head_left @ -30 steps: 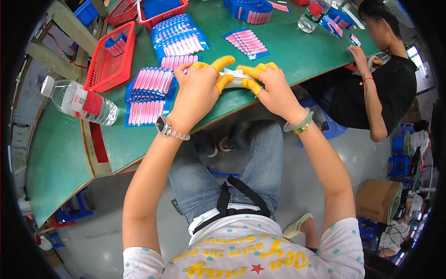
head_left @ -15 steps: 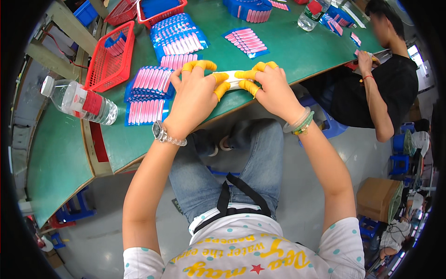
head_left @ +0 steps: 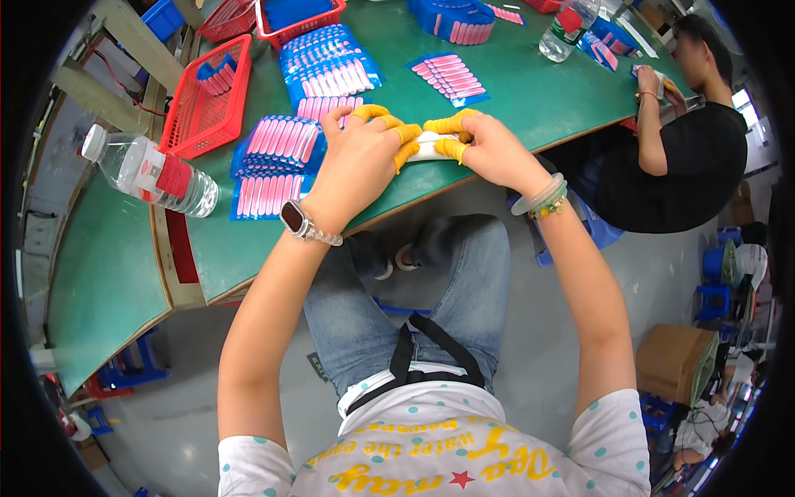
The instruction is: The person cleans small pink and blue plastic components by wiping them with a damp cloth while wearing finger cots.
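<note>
Table (head_left: 530,99): green work surface, curved front edge, carrying every item listed below.
Co-worker (head_left: 687,157): person in black top seated at the right end of the table, hands at the table edge.
Red basket (head_left: 207,99): wire tray at upper left, holding a few pink pieces.
Water bottle (head_left: 153,176): clear, red label, lying on its side left of the trays.
Blue trays (head_left: 277,161): flat holders filled with rows of pink pieces, just left of the left hand.
Left hand (head_left: 358,157): yellow finger cots, fingers curled onto the white part.
Right hand (head_left: 489,149): yellow finger cots, pinching the same white part.
White part (head_left: 432,147): small, between both hands at the table's front edge, mostly hidden.
</note>
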Demonstrator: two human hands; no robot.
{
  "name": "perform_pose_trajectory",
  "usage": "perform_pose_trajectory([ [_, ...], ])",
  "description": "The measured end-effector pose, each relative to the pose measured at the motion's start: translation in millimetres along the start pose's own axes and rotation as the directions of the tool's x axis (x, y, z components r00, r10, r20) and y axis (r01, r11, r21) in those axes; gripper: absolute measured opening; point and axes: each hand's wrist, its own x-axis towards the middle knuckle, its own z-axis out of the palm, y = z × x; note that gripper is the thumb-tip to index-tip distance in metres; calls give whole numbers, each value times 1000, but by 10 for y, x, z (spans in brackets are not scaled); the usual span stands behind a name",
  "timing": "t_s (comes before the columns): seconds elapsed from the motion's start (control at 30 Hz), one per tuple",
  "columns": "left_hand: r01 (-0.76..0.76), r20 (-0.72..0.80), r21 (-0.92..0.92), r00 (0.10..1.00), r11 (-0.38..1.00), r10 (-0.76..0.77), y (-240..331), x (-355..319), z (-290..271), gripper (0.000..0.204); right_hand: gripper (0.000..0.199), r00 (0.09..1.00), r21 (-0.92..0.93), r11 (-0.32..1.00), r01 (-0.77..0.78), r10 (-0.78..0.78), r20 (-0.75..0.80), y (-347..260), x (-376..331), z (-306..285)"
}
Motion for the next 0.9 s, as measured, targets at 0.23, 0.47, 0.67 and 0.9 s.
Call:
perform_pose_trajectory([
  [0.23, -29, -107, 65, 994, 997, 36, 37, -29, 50, 18, 25, 952, -324, 913, 247, -290, -92, -10, -140, 68],
  [0.47, -40, 78, -79, 996, 996, 46, 72, -104, -77, 18, 24, 970, -172, 963, 207, -224, -89, -95, -310, 61],
  [0.67, 80, 94, -208, 994, 975, -62, 187, -195, -236, 20, 23, 997, -86, 994, 73, -73, 7, -275, -345, 9],
  [0.9, 413, 282, -700, 909, 583, -307, 487, -450, -769, 28, 24, 996, 534, 841, 91, -66, -66, -395, -675, 226],
])
